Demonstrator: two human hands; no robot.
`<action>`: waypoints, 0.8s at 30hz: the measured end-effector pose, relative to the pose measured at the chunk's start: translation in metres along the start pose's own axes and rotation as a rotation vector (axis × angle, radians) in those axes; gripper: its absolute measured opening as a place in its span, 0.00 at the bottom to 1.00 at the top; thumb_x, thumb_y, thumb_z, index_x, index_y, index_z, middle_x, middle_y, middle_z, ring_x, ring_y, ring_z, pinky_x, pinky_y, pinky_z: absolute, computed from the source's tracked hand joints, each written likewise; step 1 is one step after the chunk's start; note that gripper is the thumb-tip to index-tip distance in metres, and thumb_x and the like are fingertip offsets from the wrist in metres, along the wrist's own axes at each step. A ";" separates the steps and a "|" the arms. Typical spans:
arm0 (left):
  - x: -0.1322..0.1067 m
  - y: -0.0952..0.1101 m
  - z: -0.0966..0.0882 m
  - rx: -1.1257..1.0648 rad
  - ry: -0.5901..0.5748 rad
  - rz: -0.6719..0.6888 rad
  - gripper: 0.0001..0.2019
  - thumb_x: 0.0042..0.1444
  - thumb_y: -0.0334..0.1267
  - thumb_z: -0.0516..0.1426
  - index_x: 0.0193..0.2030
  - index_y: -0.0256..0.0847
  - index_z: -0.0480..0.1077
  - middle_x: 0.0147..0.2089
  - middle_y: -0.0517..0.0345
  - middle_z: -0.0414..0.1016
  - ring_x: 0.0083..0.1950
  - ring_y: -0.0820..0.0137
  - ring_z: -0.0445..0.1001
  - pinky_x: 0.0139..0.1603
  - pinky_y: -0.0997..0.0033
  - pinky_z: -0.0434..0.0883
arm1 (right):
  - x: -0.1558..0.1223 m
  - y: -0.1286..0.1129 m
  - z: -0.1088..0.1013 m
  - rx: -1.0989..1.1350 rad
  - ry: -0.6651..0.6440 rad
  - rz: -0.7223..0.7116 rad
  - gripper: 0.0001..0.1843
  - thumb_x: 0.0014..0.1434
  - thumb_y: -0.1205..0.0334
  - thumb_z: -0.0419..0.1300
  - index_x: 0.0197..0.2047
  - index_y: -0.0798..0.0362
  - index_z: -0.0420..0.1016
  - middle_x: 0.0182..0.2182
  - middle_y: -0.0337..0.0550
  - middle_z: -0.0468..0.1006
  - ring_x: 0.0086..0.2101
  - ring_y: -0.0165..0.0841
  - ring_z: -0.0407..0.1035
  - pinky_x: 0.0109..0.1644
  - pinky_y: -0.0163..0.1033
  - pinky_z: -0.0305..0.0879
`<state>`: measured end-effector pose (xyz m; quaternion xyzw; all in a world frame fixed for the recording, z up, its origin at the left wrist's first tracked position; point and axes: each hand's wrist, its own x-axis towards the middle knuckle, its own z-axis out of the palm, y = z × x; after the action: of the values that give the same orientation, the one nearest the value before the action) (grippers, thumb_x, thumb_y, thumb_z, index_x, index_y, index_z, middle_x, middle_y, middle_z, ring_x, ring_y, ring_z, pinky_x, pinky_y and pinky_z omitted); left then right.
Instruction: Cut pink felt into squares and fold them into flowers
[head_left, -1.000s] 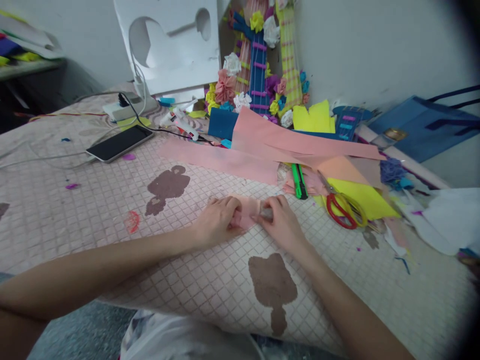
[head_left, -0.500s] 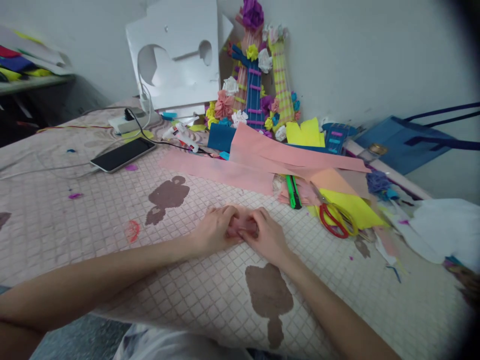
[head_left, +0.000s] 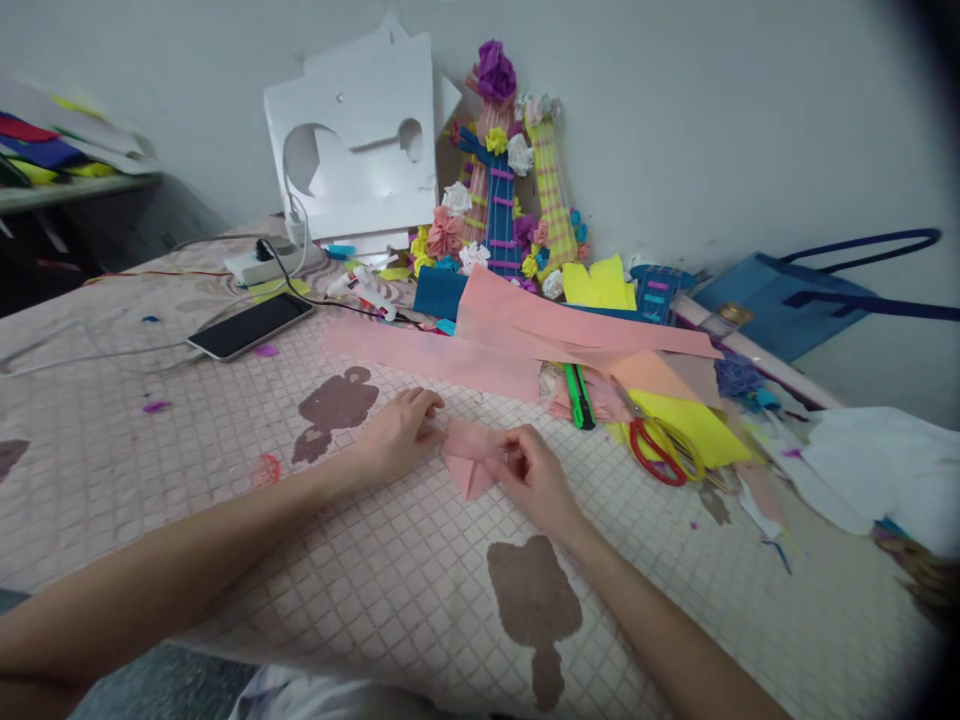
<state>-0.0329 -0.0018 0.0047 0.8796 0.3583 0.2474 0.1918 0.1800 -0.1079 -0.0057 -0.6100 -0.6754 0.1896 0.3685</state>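
Observation:
A small piece of pink crepe paper [head_left: 471, 462], with a crease and a pointed lower edge, is between my hands over the quilted tablecloth. My right hand [head_left: 536, 478] pinches its right side, fingers closed on it. On the other side, my left hand [head_left: 401, 432] is bent, thumb and fingers apart, its fingertips close to the paper's left edge. Whether the left thumb touches the paper I cannot tell.
Beyond my hands are pink paper strips [head_left: 585, 325], a green box cutter [head_left: 579, 396] and red-and-yellow scissors [head_left: 664, 450]. A phone [head_left: 251, 326] and a glue gun [head_left: 367, 290] lie to the left. Flower-decorated paper guitars [head_left: 501, 210] lean on the wall.
My hands have moved apart, the left one shifting left and off the paper's middle. The pink paper, mostly covered by fingers before, now shows more openly. The camera view has tilted slightly.

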 end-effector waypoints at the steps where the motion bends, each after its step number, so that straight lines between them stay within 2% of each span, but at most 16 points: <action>1: 0.000 0.000 0.000 -0.011 0.003 -0.007 0.11 0.52 0.34 0.56 0.44 0.37 0.65 0.39 0.51 0.71 0.40 0.65 0.70 0.41 0.64 0.69 | 0.001 0.003 -0.001 0.077 0.026 0.026 0.07 0.57 0.59 0.57 0.39 0.50 0.64 0.31 0.38 0.69 0.27 0.29 0.63 0.31 0.36 0.60; 4: 0.000 0.001 0.000 -0.025 -0.010 -0.020 0.10 0.55 0.35 0.54 0.43 0.36 0.65 0.38 0.51 0.71 0.39 0.66 0.70 0.40 0.65 0.68 | 0.005 0.012 -0.006 0.228 0.070 0.110 0.06 0.59 0.58 0.54 0.38 0.50 0.65 0.30 0.38 0.69 0.27 0.29 0.63 0.29 0.35 0.60; 6: -0.001 0.002 -0.001 -0.024 -0.024 -0.014 0.08 0.55 0.35 0.53 0.42 0.36 0.65 0.38 0.51 0.71 0.39 0.66 0.70 0.40 0.65 0.68 | 0.011 0.015 -0.010 0.250 0.046 0.153 0.07 0.58 0.58 0.55 0.39 0.50 0.65 0.31 0.39 0.70 0.26 0.29 0.63 0.27 0.34 0.59; 9: -0.003 0.008 0.000 -0.015 -0.039 0.011 0.10 0.54 0.37 0.56 0.41 0.37 0.65 0.40 0.52 0.71 0.43 0.64 0.69 0.43 0.64 0.67 | 0.023 0.016 -0.015 0.182 -0.047 0.162 0.10 0.56 0.58 0.56 0.41 0.51 0.65 0.37 0.41 0.71 0.25 0.27 0.63 0.28 0.35 0.61; 12: -0.006 0.017 0.003 0.041 -0.051 0.005 0.17 0.47 0.42 0.62 0.42 0.39 0.66 0.45 0.52 0.70 0.48 0.60 0.67 0.47 0.59 0.65 | 0.038 0.014 -0.017 0.056 -0.132 0.097 0.12 0.55 0.58 0.57 0.43 0.51 0.65 0.40 0.44 0.70 0.28 0.28 0.65 0.31 0.36 0.62; 15: -0.009 0.026 0.006 0.110 -0.056 -0.046 0.22 0.41 0.44 0.65 0.43 0.40 0.66 0.47 0.51 0.69 0.50 0.57 0.65 0.48 0.56 0.63 | 0.050 0.010 -0.015 -0.060 -0.162 0.067 0.12 0.52 0.59 0.60 0.40 0.52 0.67 0.34 0.42 0.70 0.31 0.31 0.65 0.32 0.36 0.59; 18: -0.010 0.028 0.009 0.104 -0.059 -0.072 0.26 0.40 0.44 0.66 0.45 0.40 0.66 0.49 0.51 0.69 0.51 0.57 0.65 0.49 0.55 0.62 | 0.057 0.006 -0.011 -0.124 -0.186 0.131 0.13 0.47 0.58 0.64 0.35 0.51 0.67 0.25 0.35 0.68 0.26 0.30 0.61 0.29 0.35 0.51; 21: -0.009 0.024 0.011 0.068 -0.045 -0.079 0.30 0.37 0.47 0.67 0.48 0.40 0.65 0.50 0.51 0.69 0.52 0.56 0.64 0.50 0.53 0.62 | 0.058 0.003 -0.009 -0.030 -0.221 0.155 0.10 0.46 0.59 0.63 0.28 0.51 0.66 0.21 0.33 0.65 0.24 0.29 0.57 0.28 0.35 0.45; 24: -0.006 0.018 0.010 -0.046 -0.026 -0.057 0.33 0.38 0.47 0.67 0.51 0.39 0.65 0.52 0.47 0.69 0.53 0.55 0.65 0.52 0.52 0.63 | 0.056 0.002 -0.012 0.085 -0.259 0.136 0.09 0.47 0.60 0.62 0.24 0.52 0.64 0.21 0.33 0.64 0.25 0.28 0.56 0.29 0.35 0.47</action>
<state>-0.0217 -0.0195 0.0041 0.8674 0.3751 0.2386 0.2235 0.1906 -0.0563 0.0157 -0.6085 -0.6658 0.3196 0.2903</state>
